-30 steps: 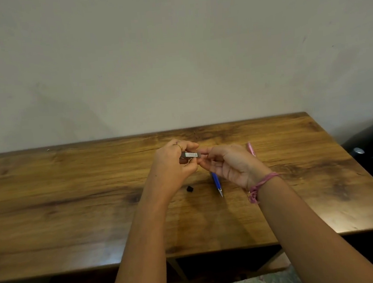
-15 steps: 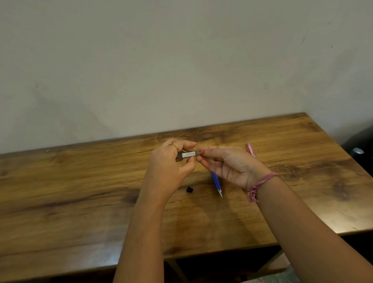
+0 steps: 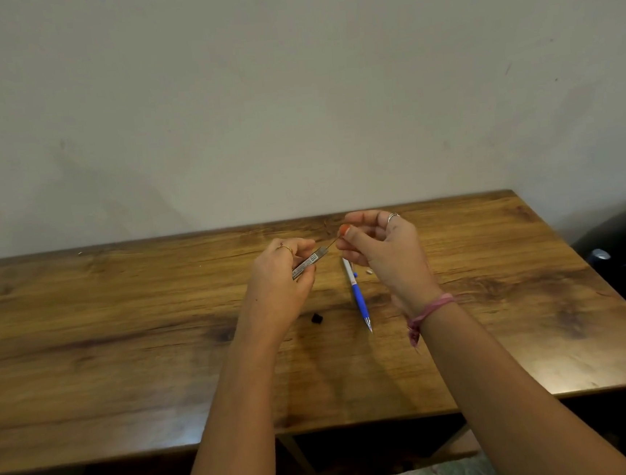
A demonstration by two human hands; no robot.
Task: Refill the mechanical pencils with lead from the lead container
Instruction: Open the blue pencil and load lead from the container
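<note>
My left hand (image 3: 283,278) holds a small grey lead container (image 3: 309,262) above the wooden table (image 3: 124,348), its open end tilted up to the right. My right hand (image 3: 382,250) pinches a thin lead (image 3: 330,244) between thumb and forefinger, partly drawn out of the container. A blue and white mechanical pencil (image 3: 358,294) lies on the table below my right hand, tip toward me. A small black cap (image 3: 316,318) lies left of the pencil. The pink pencil seen earlier is hidden behind my right hand.
A tiny pale piece (image 3: 368,270) lies on the table right of the pencil's back end. A plain wall stands behind the table. The table's right edge drops off beside a dark object (image 3: 623,259).
My right hand has risen and moved right, pulling a lead out of the container. My left hand has tilted the container so its open end points up to the right.
</note>
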